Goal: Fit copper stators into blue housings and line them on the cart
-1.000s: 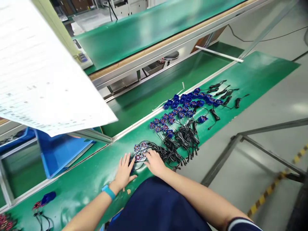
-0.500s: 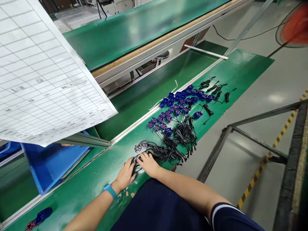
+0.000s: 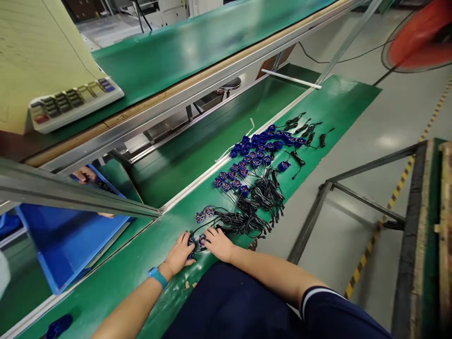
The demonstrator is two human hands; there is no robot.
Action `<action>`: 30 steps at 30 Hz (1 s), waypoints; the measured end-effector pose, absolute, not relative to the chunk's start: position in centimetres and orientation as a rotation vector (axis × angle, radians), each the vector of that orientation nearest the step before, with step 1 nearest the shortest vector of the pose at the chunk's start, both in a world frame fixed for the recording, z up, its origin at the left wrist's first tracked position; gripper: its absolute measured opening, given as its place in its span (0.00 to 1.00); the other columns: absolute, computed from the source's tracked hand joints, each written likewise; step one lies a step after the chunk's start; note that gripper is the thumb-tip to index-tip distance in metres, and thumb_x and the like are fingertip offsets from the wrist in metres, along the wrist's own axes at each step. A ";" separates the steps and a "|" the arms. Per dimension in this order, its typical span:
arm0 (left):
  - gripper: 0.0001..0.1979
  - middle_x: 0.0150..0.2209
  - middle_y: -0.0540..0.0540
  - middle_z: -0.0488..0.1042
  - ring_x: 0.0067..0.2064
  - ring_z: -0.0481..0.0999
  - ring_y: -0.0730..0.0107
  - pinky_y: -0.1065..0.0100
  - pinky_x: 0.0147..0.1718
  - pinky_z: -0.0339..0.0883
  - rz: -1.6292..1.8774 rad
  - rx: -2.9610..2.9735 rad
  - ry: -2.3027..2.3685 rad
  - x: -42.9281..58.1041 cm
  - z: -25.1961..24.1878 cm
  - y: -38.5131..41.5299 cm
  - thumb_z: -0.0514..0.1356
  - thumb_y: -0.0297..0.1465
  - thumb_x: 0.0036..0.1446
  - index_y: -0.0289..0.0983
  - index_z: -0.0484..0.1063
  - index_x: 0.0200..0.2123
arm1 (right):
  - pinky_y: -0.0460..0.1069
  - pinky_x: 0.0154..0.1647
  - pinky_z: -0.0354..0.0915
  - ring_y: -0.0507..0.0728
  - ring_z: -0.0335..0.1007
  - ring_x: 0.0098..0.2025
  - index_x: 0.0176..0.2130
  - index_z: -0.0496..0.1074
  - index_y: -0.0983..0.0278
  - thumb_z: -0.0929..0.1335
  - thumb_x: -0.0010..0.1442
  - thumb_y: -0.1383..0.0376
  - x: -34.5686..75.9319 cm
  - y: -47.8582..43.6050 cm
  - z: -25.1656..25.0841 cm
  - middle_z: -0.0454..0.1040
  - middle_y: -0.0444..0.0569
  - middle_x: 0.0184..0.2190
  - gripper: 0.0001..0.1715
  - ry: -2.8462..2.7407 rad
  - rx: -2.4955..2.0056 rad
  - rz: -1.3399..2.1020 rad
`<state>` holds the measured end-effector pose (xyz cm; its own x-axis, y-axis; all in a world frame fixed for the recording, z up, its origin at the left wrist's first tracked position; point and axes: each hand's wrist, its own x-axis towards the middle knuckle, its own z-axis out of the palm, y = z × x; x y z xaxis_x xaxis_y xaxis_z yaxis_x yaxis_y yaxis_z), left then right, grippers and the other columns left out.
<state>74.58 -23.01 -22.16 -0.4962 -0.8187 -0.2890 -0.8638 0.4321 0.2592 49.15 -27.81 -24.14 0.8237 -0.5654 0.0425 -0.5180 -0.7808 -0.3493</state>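
Observation:
My left hand (image 3: pixel 179 254) is curled over small round blue parts (image 3: pixel 191 255) on the green bench, and its palm and fingers hide most of them. Just to the right, the fingers of my right hand (image 3: pixel 219 244) close on another round blue part (image 3: pixel 202 241) with reddish and pale details on its face. Two similar parts (image 3: pixel 200 217) lie just beyond my hands. Their black cables (image 3: pixel 240 222) run into a tangled bundle beside my right hand. Farther along sit several more blue parts (image 3: pixel 243 173), grouped in rows with their cables toward the near edge.
A blue tray (image 3: pixel 70 245) stands at the left behind a metal post (image 3: pixel 70 188), with another person's hand (image 3: pixel 84 174) over it. A calculator (image 3: pixel 76 103) and yellow sheet lie on the upper shelf. A dark blue object (image 3: pixel 58 326) rests at lower left.
My hands have moved slightly apart, and blue parts now show under the left one. The view has shifted: the white printed sheet is gone, revealing the calculator and another person's hand.

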 end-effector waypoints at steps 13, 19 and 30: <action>0.21 0.60 0.38 0.62 0.63 0.62 0.41 0.42 0.58 0.67 0.619 -1.551 2.612 72.9 -19.9 -21.7 0.74 0.38 0.45 0.42 0.74 0.41 | 0.55 0.44 0.66 0.63 0.61 0.52 0.44 0.73 0.61 0.67 0.69 0.62 48.4 -28.3 -21.6 0.74 0.53 0.45 0.07 0.732 -2.599 -0.227; 0.22 0.54 0.39 0.64 0.55 0.68 0.50 0.49 0.53 0.70 0.812 -1.720 2.722 71.6 -11.3 -22.3 0.71 0.46 0.49 0.41 0.75 0.43 | 0.57 0.55 0.65 0.59 0.69 0.48 0.35 0.73 0.62 0.77 0.58 0.60 46.0 -30.6 -14.3 0.76 0.49 0.43 0.12 0.926 -1.740 -0.947; 0.27 0.50 0.40 0.71 0.54 0.72 0.53 0.56 0.51 0.73 1.045 -1.645 2.675 71.3 3.4 -23.2 0.67 0.57 0.47 0.42 0.76 0.38 | 0.52 0.39 0.73 0.54 0.74 0.36 0.41 0.72 0.61 0.81 0.49 0.56 37.9 -32.8 -0.9 0.76 0.43 0.35 0.25 0.558 -0.646 -1.196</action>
<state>71.35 -23.23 3.43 -0.4954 -0.8505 -0.1766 -0.7451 0.3115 0.5898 37.86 -32.81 -0.86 0.2751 -0.9598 -0.0562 0.6593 0.2309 -0.7155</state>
